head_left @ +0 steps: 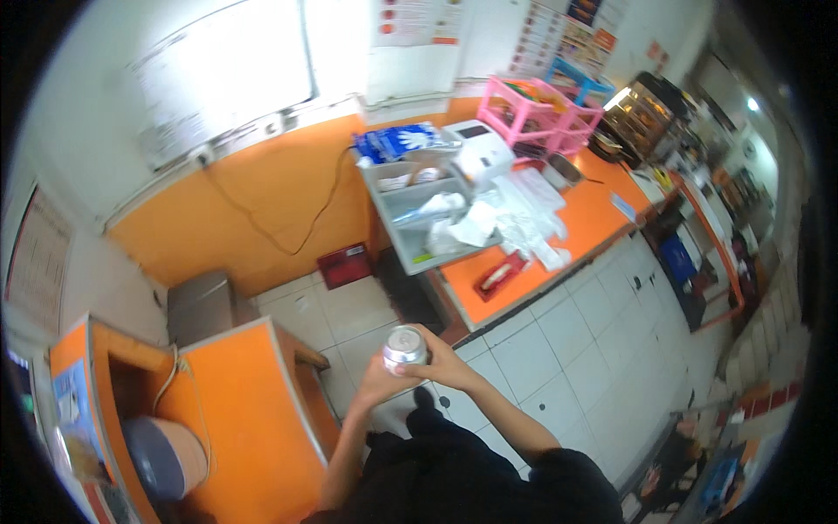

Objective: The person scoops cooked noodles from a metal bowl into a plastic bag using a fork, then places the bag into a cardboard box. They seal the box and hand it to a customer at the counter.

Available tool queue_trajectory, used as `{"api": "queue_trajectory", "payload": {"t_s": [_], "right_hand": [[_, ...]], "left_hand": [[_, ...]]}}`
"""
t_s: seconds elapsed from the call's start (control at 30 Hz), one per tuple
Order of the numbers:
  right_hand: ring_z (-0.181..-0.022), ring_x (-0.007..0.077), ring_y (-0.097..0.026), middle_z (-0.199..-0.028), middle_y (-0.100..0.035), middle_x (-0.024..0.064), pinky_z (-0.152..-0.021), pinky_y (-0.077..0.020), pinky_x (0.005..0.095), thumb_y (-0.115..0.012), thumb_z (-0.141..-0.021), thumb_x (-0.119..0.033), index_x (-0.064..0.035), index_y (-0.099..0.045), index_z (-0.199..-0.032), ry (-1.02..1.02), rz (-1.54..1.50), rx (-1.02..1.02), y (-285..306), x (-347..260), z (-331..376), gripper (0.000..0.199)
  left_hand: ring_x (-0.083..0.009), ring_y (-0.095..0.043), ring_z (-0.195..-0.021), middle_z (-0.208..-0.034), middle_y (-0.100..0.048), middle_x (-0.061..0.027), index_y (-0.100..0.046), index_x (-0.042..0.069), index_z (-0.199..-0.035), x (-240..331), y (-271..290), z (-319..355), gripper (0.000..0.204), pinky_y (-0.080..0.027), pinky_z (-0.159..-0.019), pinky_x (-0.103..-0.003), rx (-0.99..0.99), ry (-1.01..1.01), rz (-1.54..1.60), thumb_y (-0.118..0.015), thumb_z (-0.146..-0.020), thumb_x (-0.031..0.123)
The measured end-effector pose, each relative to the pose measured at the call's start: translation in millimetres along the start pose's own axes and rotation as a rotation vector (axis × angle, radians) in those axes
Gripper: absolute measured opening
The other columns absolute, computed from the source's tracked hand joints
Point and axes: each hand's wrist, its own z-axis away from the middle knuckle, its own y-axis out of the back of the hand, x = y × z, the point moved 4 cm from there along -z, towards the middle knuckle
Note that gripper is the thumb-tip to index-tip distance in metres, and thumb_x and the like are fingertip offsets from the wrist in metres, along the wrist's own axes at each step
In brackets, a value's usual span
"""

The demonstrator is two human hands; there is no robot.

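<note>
Both my hands are wrapped round a silver drink can (405, 347), held upright in front of my body with its lid facing up. My left hand (375, 384) grips the can's lower left side. My right hand (444, 362) closes on it from the right, with the thumb across the front. The fingers behind the can are hidden. Below the can lies the white tiled floor, and the orange counter (602, 194) begins just beyond it to the right.
A grey divided tray (390, 229) with plastic bags overhangs the counter's near end, by a white machine (480, 150) and pink baskets (524, 118). At left stands an orange desk (253, 410) with a dark round container (155, 458). A red box (344, 265) lies on the floor.
</note>
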Motion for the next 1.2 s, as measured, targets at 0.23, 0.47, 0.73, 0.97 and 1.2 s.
{"api": "queue_trajectory", "payload": {"t_s": [0.23,0.47,0.73,0.97,1.2], "right_hand": [[-0.104,0.0153,-0.055,-0.112,-0.057,0.0069,-0.087,-0.047,0.0294,-0.083,-0.067,-0.02,-0.0033,-0.049,-0.122,-0.131,0.051,0.392,171,41,99,0.067],[-0.097,0.0161,-0.06,-0.105,-0.063,0.0079,-0.084,-0.0484,0.0319,-0.082,-0.066,-0.018,-0.0036,-0.054,-0.119,-0.196,0.062,0.558,345,92,123,0.061],[-0.089,0.0226,-0.062,-0.099,-0.062,0.0137,-0.078,-0.0505,0.0335,-0.079,-0.065,-0.011,0.0005,-0.052,-0.113,0.095,0.494,1.267,591,167,33,0.056],[-0.095,0.0293,-0.06,-0.105,-0.06,0.0183,-0.084,-0.0483,0.0392,-0.08,-0.061,-0.015,0.0003,-0.048,-0.117,-0.028,0.621,1.232,665,204,-16,0.067],[-0.127,0.0355,-0.034,-0.135,-0.037,0.0229,-0.104,-0.0297,0.0472,-0.071,-0.074,-0.011,-0.0033,-0.03,-0.138,-0.246,1.172,1.1,597,129,-83,0.075]], "left_hand": [[-0.0206,-0.056,-0.103,-0.109,-0.058,-0.0119,-0.046,0.003,-0.119,-36,-184,-107,0.07,-0.044,-0.089,-0.034,-0.204,-0.153,-0.036,-0.081,-0.059,0.011],[-0.0241,-0.055,-0.112,-0.113,-0.059,-0.0154,-0.037,-0.002,-0.133,-59,-296,-193,0.06,-0.043,-0.096,-0.032,-0.25,-0.258,0.1,-0.062,-0.079,-0.004],[-0.0089,-0.061,-0.063,-0.08,-0.066,-0.0098,-0.065,-0.005,-0.083,-2,-205,-255,0.013,-0.049,-0.059,-0.022,0.113,0.04,0.031,-0.063,-0.087,0.008],[-0.0035,-0.029,-0.053,-0.054,-0.03,0.0045,-0.03,0.006,-0.055,-10,-92,-264,0.032,-0.021,-0.046,-0.024,0.716,-0.225,0.048,-0.049,-0.075,-0.009],[-0.0135,-0.029,-0.062,-0.064,-0.028,-0.0058,-0.028,-0.002,-0.061,-8,-50,-271,0.017,-0.021,-0.054,-0.029,0.947,-0.278,-0.23,-0.039,-0.064,-0.015]]}}
